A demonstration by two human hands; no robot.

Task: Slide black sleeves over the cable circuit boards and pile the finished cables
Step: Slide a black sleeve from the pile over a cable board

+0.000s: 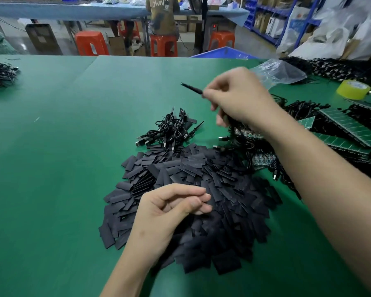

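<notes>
Black sleeves point(234, 202) beyond counting; two hands point(171, 211) point(238, 99), one cable point(192, 88).

Open room across the left half of the green tabletop point(51, 157), up to a far-left cable pile point(0, 73). Blocked mid-table by the sleeve heap point(223, 221), finished cables point(171, 127) just behind. Crowded at right with tangled cables point(251, 146), circuit board panels point(347, 127), tape roll point(352, 89), plastic bag point(281, 71). Overhung by the right grip point(238, 101) pinching a cable end point(192, 88).

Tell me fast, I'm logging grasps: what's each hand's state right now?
Left hand: open, fingers loosely curled, holding nothing.
Right hand: closed, gripping a sleeved cable.
</notes>
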